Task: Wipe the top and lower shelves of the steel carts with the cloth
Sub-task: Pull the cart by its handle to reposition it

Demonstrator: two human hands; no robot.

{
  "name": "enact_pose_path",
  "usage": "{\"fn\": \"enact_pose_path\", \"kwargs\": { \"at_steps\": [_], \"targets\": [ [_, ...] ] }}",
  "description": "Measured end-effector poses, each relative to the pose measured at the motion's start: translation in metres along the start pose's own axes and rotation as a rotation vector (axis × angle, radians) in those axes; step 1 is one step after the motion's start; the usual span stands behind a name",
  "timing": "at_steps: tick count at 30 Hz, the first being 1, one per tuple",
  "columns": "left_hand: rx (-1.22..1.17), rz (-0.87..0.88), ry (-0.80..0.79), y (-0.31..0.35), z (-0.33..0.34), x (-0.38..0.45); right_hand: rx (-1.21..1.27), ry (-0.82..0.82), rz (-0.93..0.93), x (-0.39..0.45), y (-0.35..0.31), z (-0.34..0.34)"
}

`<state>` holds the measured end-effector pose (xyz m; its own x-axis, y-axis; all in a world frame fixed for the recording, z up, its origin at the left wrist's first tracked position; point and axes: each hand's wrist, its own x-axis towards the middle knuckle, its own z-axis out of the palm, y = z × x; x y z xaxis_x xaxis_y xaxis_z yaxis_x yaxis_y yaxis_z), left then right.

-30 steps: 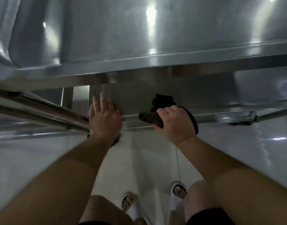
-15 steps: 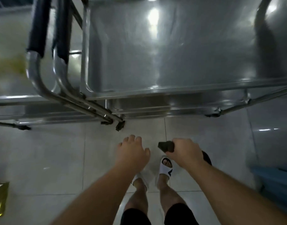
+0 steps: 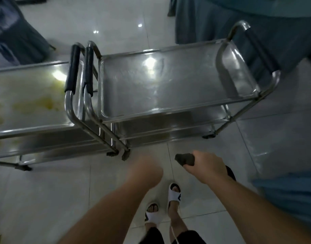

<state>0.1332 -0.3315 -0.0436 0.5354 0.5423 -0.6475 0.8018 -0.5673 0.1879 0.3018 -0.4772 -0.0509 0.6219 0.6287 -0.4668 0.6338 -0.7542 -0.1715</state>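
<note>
- With the right hand fisted round the dark cloth, I read the fingers as curled tight on it; a wad pokes out ahead-left of the knuckles, and a tail shows behind the wrist.
- Left hand is motion-blurred. It holds nothing I can see, but I can't tell whether its fingers are spread or curled.
- Both hands hang over bare floor tile, clear of any steel, just short of the carts' near edges.
- Stained cart: ahead and well left of the cloth fingers. Yellow smears cover its top shelf, so I judge that is the next surface. Its long axis runs left-right across my view, so strokes would run sideways.
- Left hand is nearer that cart, but the cloth is in the right, so the right has to cross in front of the body or the feet shift left.
- Cleaner cart: straight ahead of the cloth fingers, top shelf shiny, no stains I can make out.
- Obstacle: two padded handles stand side by side between the two tops. Any sideways sweep from one shelf to the other has to lift over them.
- Lower shelves: only a near strip shows under each top; reach from the front edge.
- Open room: floor left and behind; blue fabric crowds the right.
</note>
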Motion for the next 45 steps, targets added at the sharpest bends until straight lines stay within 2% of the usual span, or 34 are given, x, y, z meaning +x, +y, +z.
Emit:
{"fn": "enact_pose_path", "kwargs": {
  "at_steps": [6,12,16,23,31,37,45],
  "targets": [
    [0.082,0.198,0.059,0.045,-0.012,-0.040,-0.017,0.106,0.136,-0.068,0.025,-0.024],
    [0.206,0.295,0.098,0.097,-0.018,-0.075,-0.028,0.164,0.191,-0.121,0.063,-0.045],
    [0.269,0.350,0.136,0.143,-0.015,-0.096,0.080,0.190,0.250,-0.146,0.106,-0.061],
    [0.332,0.425,0.135,0.291,0.022,-0.122,0.225,0.298,0.272,-0.204,0.245,-0.093],
    [0.399,0.504,0.102,0.434,0.078,-0.148,0.294,0.334,0.440,-0.265,0.405,-0.107],
    [0.387,0.537,0.122,0.510,0.071,-0.130,0.368,0.321,0.474,-0.248,0.479,-0.117],
    [0.370,0.599,0.097,0.594,0.043,-0.036,0.301,0.354,0.466,-0.144,0.542,-0.156]
  ]
}}
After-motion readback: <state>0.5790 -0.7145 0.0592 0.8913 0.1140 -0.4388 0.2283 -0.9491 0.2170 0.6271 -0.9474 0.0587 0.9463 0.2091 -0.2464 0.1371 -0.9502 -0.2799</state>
